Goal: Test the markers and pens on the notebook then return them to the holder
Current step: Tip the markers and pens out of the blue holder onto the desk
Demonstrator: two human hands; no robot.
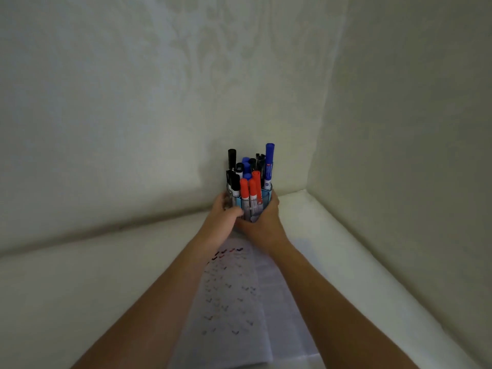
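Left hand (222,210) and right hand (262,219) grip the holder (262,198) (markers (249,193) upright inside) beyond the notebook (234,302).

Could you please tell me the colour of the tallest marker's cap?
The cap is blue, clearest in the head view.

Reds, blues and blacks in my light blue holder (266,196), with cream all round.

The holder is see-through pale blue. My red-capped markers (244,186) have whitish-grey barrels with dark print. The tall blue-capped marker (269,151) is deep blue on top, with a white and blue barrel below. The black-capped markers (232,155) are glossy black. My notebook (277,315) page is white with a faint lilac tinge, patterned with rows of small tick marks (226,253), red and dark at the far end, fainter and greyer nearer me. The wall (186,62) is cream with a faint tone-on-tone floral pattern. The table (80,275) is plain off-white.
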